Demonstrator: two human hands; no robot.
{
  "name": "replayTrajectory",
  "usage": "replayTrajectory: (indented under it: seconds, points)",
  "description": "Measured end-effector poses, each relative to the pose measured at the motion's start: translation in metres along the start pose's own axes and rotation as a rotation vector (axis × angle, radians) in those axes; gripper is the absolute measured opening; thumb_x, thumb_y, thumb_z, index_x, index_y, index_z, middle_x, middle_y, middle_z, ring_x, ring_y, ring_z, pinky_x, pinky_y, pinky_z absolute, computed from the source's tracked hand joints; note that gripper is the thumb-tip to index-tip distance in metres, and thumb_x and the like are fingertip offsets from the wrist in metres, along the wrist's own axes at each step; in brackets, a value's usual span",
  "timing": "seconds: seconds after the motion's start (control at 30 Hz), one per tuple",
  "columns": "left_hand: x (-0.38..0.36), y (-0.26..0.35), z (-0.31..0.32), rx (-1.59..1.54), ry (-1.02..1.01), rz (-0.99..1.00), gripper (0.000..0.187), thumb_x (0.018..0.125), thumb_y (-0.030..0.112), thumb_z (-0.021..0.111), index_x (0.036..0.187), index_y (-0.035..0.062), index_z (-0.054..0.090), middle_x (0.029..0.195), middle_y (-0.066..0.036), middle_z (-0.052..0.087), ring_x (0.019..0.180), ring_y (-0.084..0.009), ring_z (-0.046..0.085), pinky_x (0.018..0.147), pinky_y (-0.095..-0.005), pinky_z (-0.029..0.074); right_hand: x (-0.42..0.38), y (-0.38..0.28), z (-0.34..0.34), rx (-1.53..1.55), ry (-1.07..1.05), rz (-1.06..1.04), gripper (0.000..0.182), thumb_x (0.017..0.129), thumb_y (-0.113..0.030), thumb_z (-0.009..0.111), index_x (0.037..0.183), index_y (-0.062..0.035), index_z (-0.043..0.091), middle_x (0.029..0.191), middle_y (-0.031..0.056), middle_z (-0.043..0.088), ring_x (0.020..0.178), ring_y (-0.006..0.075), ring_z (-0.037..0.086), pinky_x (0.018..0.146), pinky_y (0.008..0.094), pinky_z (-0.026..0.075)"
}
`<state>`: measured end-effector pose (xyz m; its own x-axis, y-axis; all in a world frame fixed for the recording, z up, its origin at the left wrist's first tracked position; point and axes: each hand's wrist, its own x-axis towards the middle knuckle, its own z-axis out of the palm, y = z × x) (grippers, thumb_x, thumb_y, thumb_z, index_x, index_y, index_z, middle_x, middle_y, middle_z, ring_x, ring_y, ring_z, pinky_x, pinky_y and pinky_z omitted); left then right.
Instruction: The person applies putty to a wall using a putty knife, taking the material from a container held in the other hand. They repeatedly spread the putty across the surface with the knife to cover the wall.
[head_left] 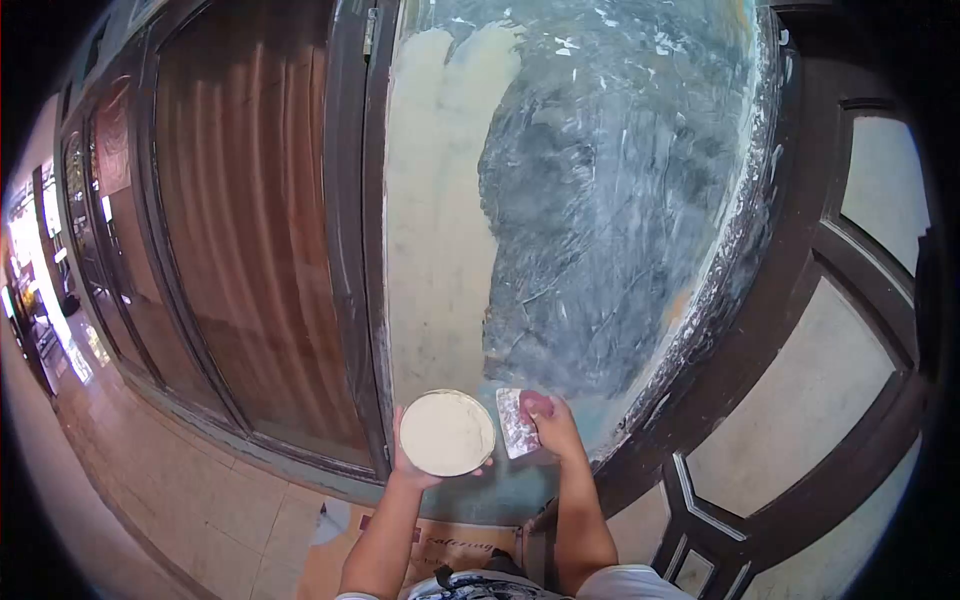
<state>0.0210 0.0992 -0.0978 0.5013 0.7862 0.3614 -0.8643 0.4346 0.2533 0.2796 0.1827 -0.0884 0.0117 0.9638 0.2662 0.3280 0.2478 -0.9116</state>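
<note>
The left hand's (406, 464) grip cradles a tub (493, 428) of pale paste (445, 430); the right hand's (559, 433) grip is wrapped round a scraper (518, 422) just right of the tub. Good handling likely means keeping the tub level, the scraper lightly loaded and its edge even on the wall (600, 220) beyond the tub.

Floor (200, 480): lt. beige tiles w/ thin joints, running off to far L of view, where it's v. bright & shiny. Directly on it, btm ctr: flat tan sheet (340, 562), prob. cardboard, w/ dk. print incl. the word "catering"; 2nd line below too sm. to read. Pale area nr. its far L corner, unclear if print. Sheet partly hidden.
</note>
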Motion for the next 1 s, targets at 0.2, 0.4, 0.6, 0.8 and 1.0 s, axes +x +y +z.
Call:
replayTrajectory:
  seconds: [0.2, 0.4, 0.6, 0.8, 1.0]
  points:
    - [0.000, -0.001, 0.008, 0.070, 0.040, 0.043, 0.108, 0.086, 0.092, 0.038, 0.160, 0.0137, 0.036, 0.154, -0.032, 0.045, 0.119, -0.0704, 0.053, 0.088, -0.0751, 0.055, -0.045, -0.084, -0.036, -0.118, 0.071, -0.386, 0.016, 0.096, -0.007, 0.067, 0.110, 0.0000, 0.070, 0.115, 0.0191, 0.068, 0.102, 0.0339, 0.062, 0.092, 0.0384, 0.049]
    - [0.006, -0.002, 0.025, 0.053, -0.021, 0.015, 0.109, 0.085, 0.093, 0.037, 0.161, 0.0142, 0.034, 0.157, -0.032, 0.041, 0.122, -0.0707, 0.051, 0.092, -0.0762, 0.053, -0.069, -0.090, -0.055, -0.383, 0.011, -0.668, 0.024, 0.080, 0.003, 0.071, 0.103, -0.0053, 0.076, 0.113, 0.0107, 0.071, 0.107, 0.0345, 0.058, 0.095, 0.0418, 0.048]
    - [0.007, 0.000, 0.033, 0.027, -0.049, -0.026, 0.114, 0.084, 0.096, 0.032, 0.161, 0.0112, 0.032, 0.155, -0.032, 0.043, 0.122, -0.0694, 0.052, 0.096, -0.0761, 0.051, -0.077, -0.090, -0.064, -0.425, 0.062, -0.765, 0.037, 0.070, 0.007, 0.071, 0.101, -0.0106, 0.081, 0.106, 0.0066, 0.072, 0.106, 0.0338, 0.058, 0.094, 0.0426, 0.049]
    - [0.012, 0.000, 0.032, 0.081, -0.009, -0.035, 0.115, 0.084, 0.096, 0.030, 0.161, 0.0115, 0.032, 0.155, -0.032, 0.043, 0.122, -0.0695, 0.052, 0.095, -0.0759, 0.051, -0.077, -0.090, -0.069, -0.537, 0.013, -0.817, 0.035, 0.071, 0.002, 0.077, 0.102, -0.0149, 0.081, 0.112, 0.0052, 0.071, 0.113, 0.0349, 0.056, 0.097, 0.0423, 0.050]
    - [0.013, -0.005, 0.037, 0.023, -0.017, -0.089, 0.115, 0.083, 0.098, 0.026, 0.161, 0.0129, 0.033, 0.155, -0.032, 0.043, 0.121, -0.0693, 0.053, 0.094, -0.0760, 0.051, -0.079, -0.088, -0.074, -0.652, -0.055, -0.831, 0.031, 0.073, -0.003, 0.079, 0.100, -0.0175, 0.083, 0.112, 0.0040, 0.070, 0.113, 0.0332, 0.057, 0.098, 0.0437, 0.050]
